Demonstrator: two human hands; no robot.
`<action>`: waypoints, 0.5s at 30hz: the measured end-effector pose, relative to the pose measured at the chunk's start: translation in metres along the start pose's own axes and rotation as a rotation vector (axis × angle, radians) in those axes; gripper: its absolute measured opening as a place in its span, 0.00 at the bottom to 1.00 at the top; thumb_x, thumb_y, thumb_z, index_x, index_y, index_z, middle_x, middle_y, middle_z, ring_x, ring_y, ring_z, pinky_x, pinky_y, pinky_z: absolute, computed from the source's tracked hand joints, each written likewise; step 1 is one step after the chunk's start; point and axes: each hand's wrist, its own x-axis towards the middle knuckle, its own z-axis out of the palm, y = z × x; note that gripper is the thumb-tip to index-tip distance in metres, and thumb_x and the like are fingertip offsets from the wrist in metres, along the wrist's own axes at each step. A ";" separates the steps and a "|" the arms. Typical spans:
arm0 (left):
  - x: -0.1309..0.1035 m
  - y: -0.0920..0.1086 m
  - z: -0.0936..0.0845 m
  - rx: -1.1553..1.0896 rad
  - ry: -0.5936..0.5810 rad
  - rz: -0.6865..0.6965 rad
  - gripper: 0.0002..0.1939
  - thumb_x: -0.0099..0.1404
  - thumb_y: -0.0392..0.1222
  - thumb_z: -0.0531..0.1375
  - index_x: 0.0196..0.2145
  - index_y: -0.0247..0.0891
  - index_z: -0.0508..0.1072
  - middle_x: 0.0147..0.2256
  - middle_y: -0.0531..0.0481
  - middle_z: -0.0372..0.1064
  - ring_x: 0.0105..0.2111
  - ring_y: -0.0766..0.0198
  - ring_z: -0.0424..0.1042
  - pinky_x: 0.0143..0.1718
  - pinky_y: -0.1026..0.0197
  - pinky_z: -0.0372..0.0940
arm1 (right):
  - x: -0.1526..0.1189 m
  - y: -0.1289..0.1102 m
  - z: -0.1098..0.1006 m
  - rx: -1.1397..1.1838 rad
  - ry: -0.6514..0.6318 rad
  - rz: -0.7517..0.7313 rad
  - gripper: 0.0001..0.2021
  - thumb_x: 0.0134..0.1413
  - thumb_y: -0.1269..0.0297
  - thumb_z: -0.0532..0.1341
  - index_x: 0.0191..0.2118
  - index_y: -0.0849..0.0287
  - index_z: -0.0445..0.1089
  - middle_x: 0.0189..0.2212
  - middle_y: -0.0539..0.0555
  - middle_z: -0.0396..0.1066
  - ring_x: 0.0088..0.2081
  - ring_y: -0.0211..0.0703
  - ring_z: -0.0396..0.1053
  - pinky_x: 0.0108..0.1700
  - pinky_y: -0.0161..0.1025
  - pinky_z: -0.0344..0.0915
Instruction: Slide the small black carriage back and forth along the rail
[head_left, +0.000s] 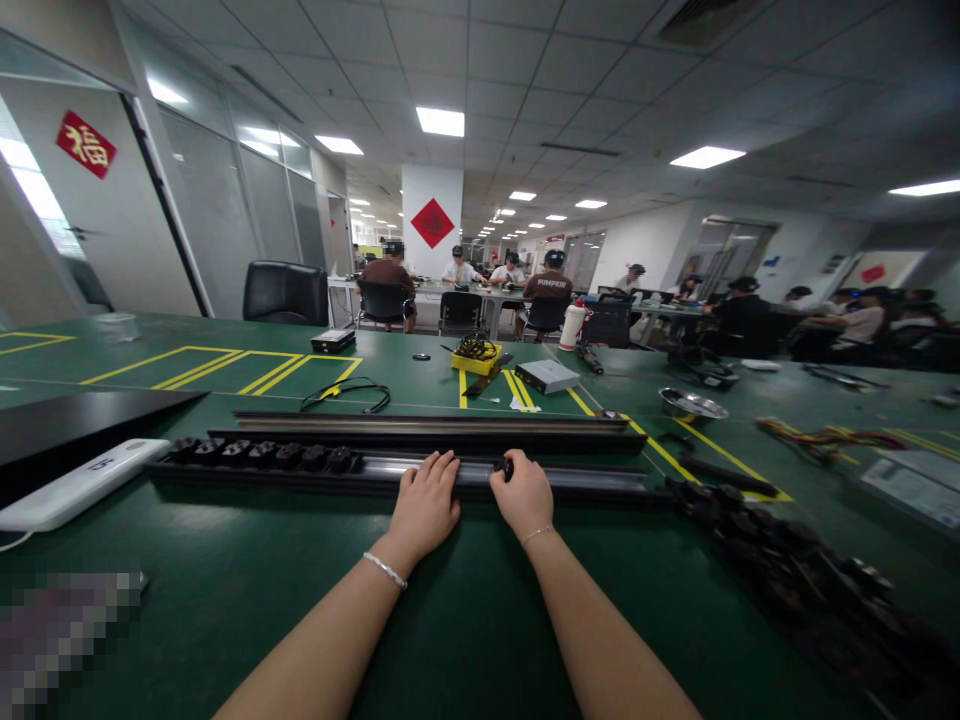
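Observation:
A long black channel (585,484) with a silvery inside lies across the green table. Several black socket modules (289,456) sit in a row in its left part. My left hand (427,502) rests on the channel near its middle, palm down, fingers stretched out and holding nothing. Just to the right, my right hand (525,492) is closed round a small black module (508,466) at the channel, its fingers partly hiding the piece. Behind this channel lie further long dark rails (427,424), parallel to it.
On the right, a heap of black modules (795,560) spreads toward the near edge. A white power strip (90,484) is at the left. Farther back are a metal bowl (694,404), a grey box (547,376) and a yellow tray (475,360). People sit at distant tables.

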 end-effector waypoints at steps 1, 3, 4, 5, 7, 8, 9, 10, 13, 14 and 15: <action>0.000 0.000 0.001 -0.002 0.005 0.002 0.27 0.57 0.42 0.52 0.55 0.42 0.57 0.59 0.50 0.53 0.58 0.56 0.49 0.52 0.50 0.51 | 0.000 0.000 0.000 0.001 -0.001 0.000 0.11 0.45 0.68 0.53 0.38 0.59 0.66 0.32 0.54 0.71 0.37 0.44 0.65 0.42 0.38 0.55; 0.000 -0.001 0.001 -0.003 0.013 0.006 0.27 0.56 0.42 0.52 0.55 0.42 0.57 0.59 0.50 0.52 0.58 0.56 0.49 0.52 0.50 0.51 | 0.000 0.000 0.000 0.002 -0.002 0.001 0.11 0.45 0.68 0.53 0.38 0.59 0.66 0.32 0.54 0.71 0.37 0.44 0.65 0.42 0.38 0.55; 0.000 -0.001 0.002 -0.003 0.015 0.008 0.27 0.56 0.42 0.52 0.55 0.42 0.57 0.59 0.50 0.52 0.58 0.56 0.49 0.52 0.50 0.51 | 0.000 0.000 0.000 0.001 -0.004 0.002 0.11 0.45 0.68 0.53 0.38 0.59 0.66 0.32 0.54 0.70 0.37 0.43 0.65 0.42 0.38 0.55; 0.000 -0.001 0.002 -0.003 0.015 0.008 0.27 0.56 0.42 0.52 0.55 0.42 0.57 0.59 0.50 0.52 0.58 0.56 0.49 0.52 0.50 0.51 | 0.001 0.000 0.000 0.001 -0.007 0.003 0.11 0.45 0.68 0.53 0.38 0.59 0.66 0.32 0.54 0.70 0.36 0.43 0.65 0.42 0.38 0.55; 0.000 -0.001 0.002 -0.003 0.012 0.007 0.27 0.57 0.42 0.52 0.55 0.42 0.57 0.59 0.50 0.52 0.58 0.56 0.49 0.52 0.50 0.51 | 0.001 0.000 -0.001 0.000 -0.010 0.004 0.11 0.45 0.68 0.53 0.38 0.59 0.66 0.31 0.54 0.70 0.36 0.43 0.65 0.41 0.38 0.55; 0.000 -0.002 0.002 -0.003 0.011 0.008 0.27 0.57 0.42 0.52 0.55 0.42 0.57 0.59 0.50 0.52 0.58 0.56 0.49 0.52 0.50 0.51 | 0.001 0.000 -0.001 -0.001 -0.011 0.006 0.11 0.45 0.68 0.53 0.37 0.59 0.66 0.31 0.54 0.70 0.36 0.43 0.65 0.41 0.38 0.56; 0.000 -0.002 0.001 -0.002 0.009 0.008 0.27 0.57 0.42 0.52 0.55 0.42 0.57 0.59 0.50 0.52 0.58 0.56 0.49 0.52 0.50 0.51 | 0.001 0.000 -0.001 -0.003 -0.014 0.009 0.11 0.45 0.67 0.53 0.37 0.58 0.66 0.30 0.54 0.70 0.36 0.43 0.65 0.40 0.37 0.56; 0.000 -0.002 0.001 0.000 0.007 0.008 0.27 0.57 0.42 0.52 0.55 0.42 0.57 0.59 0.49 0.52 0.58 0.56 0.49 0.52 0.50 0.51 | 0.001 0.000 -0.001 -0.006 -0.014 0.012 0.11 0.45 0.67 0.53 0.37 0.58 0.66 0.30 0.54 0.70 0.35 0.43 0.65 0.40 0.37 0.56; 0.000 -0.001 0.001 0.003 0.004 0.005 0.27 0.57 0.43 0.53 0.55 0.42 0.57 0.59 0.49 0.52 0.59 0.56 0.49 0.52 0.51 0.51 | 0.001 0.000 -0.001 -0.009 -0.012 0.004 0.11 0.45 0.67 0.53 0.38 0.59 0.66 0.30 0.54 0.70 0.35 0.43 0.65 0.40 0.37 0.56; 0.000 -0.001 0.001 0.002 0.002 0.005 0.27 0.57 0.43 0.53 0.55 0.42 0.57 0.59 0.49 0.52 0.59 0.56 0.48 0.52 0.51 0.51 | 0.001 0.000 -0.001 -0.007 -0.007 -0.001 0.11 0.45 0.67 0.53 0.38 0.59 0.66 0.31 0.54 0.70 0.35 0.43 0.65 0.40 0.37 0.56; 0.000 -0.001 0.000 0.001 0.001 0.006 0.27 0.57 0.43 0.53 0.55 0.42 0.57 0.59 0.49 0.52 0.59 0.56 0.48 0.52 0.51 0.51 | 0.001 0.001 0.000 -0.005 -0.003 -0.005 0.11 0.45 0.67 0.53 0.38 0.59 0.66 0.31 0.54 0.70 0.35 0.43 0.65 0.40 0.37 0.56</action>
